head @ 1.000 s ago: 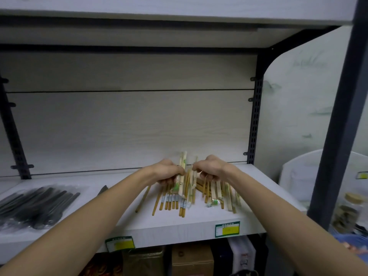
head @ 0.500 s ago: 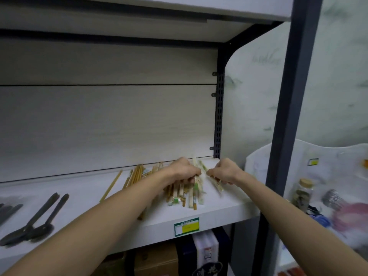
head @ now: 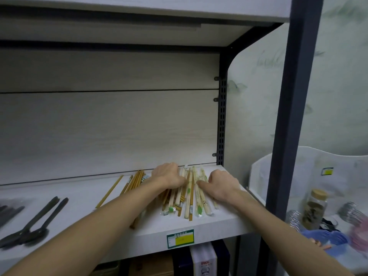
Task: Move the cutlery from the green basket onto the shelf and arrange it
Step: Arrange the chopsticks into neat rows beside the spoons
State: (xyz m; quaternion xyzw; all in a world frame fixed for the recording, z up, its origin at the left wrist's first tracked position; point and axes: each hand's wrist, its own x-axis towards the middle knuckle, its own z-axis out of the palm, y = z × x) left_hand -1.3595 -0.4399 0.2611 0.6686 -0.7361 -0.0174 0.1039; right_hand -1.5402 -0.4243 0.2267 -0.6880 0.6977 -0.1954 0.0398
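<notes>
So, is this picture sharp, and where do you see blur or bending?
Head view: soft all over; the chopsticks and both hands are fairly clear, the black spoons at the left edge and the jar on the right are smeared; the wide lens bends the dark post.

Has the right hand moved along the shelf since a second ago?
Yes. The right hand has moved rightward along the shelf, toward the slotted upright at the shelf's right end, off the chopsticks onto their right edge.
</notes>
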